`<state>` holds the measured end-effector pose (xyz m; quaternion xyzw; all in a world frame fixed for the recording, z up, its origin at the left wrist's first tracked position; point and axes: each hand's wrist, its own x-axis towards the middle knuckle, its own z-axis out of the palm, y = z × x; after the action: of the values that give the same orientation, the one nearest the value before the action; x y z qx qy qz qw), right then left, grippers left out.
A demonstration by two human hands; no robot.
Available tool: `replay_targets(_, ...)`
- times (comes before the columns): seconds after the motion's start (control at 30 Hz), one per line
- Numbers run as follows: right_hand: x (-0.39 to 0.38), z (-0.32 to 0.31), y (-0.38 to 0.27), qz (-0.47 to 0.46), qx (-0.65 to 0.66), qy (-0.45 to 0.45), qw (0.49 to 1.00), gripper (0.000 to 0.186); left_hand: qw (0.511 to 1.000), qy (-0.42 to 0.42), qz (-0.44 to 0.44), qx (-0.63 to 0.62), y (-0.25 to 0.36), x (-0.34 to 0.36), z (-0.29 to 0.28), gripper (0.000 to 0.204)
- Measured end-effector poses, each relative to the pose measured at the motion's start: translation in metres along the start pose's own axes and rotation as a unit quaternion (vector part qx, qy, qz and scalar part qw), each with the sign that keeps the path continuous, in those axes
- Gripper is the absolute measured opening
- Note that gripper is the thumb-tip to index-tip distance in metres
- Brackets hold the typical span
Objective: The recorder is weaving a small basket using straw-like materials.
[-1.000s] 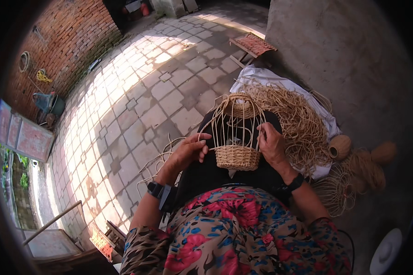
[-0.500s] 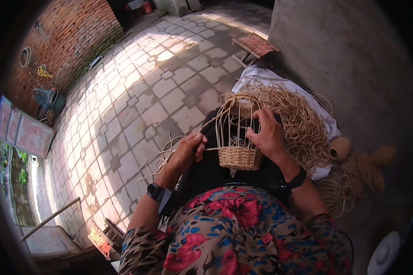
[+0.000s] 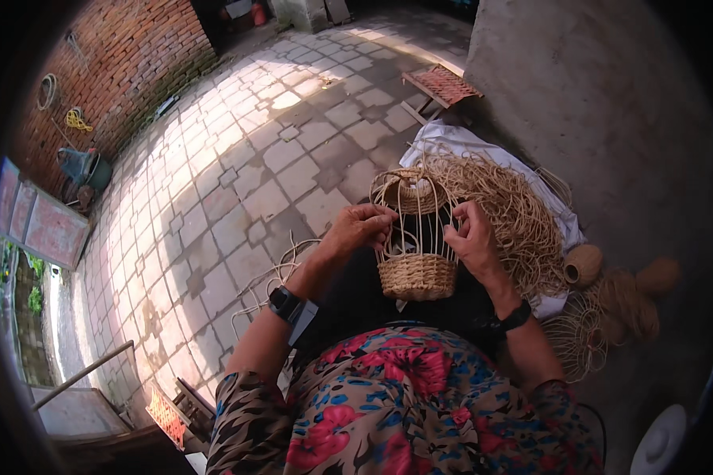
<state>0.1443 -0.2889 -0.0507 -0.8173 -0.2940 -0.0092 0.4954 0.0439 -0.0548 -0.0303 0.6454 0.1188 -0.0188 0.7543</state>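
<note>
Over my dark-clad lap stands a small basket of tan cord. Its lower band is tightly woven, and long upright strands rise from it. Beyond them lies another woven band; whether it belongs to the same piece I cannot tell. My left hand pinches a cord against the left-hand strands, its fingertips partly hidden. On the opposite side my right hand has thumb and forefinger closed around the right-hand strands. Loose cords trail to the left, below my left forearm.
A large heap of cord lies on a white sheet to the right. Small woven pieces, including a round one, sit near it. A low slatted stool stands ahead, by the grey wall.
My left hand has moved right and up, from holding a cord out to the side to the basket's left strands. My right hand has shifted slightly right and down, and the basket stands straighter.
</note>
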Motion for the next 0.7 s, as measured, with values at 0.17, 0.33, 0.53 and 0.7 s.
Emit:
replay_targets(0.17,-0.003,-0.002,0.0,0.03,0.002,-0.004,1.0,0.028,0.795,0.17,0.247,0.527,-0.016,0.012,0.022,0.018)
replay_targets(0.33,-0.007,0.012,0.007,0.049,-0.112,0.044,0.992,0.032,0.967,0.081,0.09,0.222,-0.012,0.0,0.019,0.023)
replay_targets(0.53,-0.011,0.017,0.004,0.056,-0.124,0.051,0.989,0.041,0.949,0.022,-0.007,-0.314,-0.003,-0.038,0.021,0.031)
replay_targets(0.7,-0.012,0.019,0.008,0.035,-0.13,0.059,0.989,0.042,0.998,0.012,-0.053,0.041,-0.021,-0.05,-0.026,0.026)
